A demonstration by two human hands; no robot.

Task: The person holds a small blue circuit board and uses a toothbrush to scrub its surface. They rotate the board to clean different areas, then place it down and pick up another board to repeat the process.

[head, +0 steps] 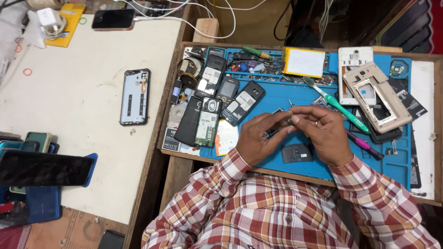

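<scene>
Table (92, 138) surface, pale and broad, takes up the left side, with a bare phone frame (135, 97) lying on it and a dark phone (44, 169) propped near the edge. Beside it sits a wooden tray lined with a blue mat (295, 99), crowded with parts: a row of opened old handsets (217, 101) at its left, a yellow-edged battery pack (304, 62) at the top, a beige phone housing (377, 97) at the right, a green toothbrush (337, 106) lying slantwise. A small dark back cover (297, 153) lies on the mat just under the hands. Both hands meet above the mat's middle: the left hand (258, 140) and right hand (325, 133) pinch a small dark part (282, 121) between their fingertips, too small to make out.
</scene>
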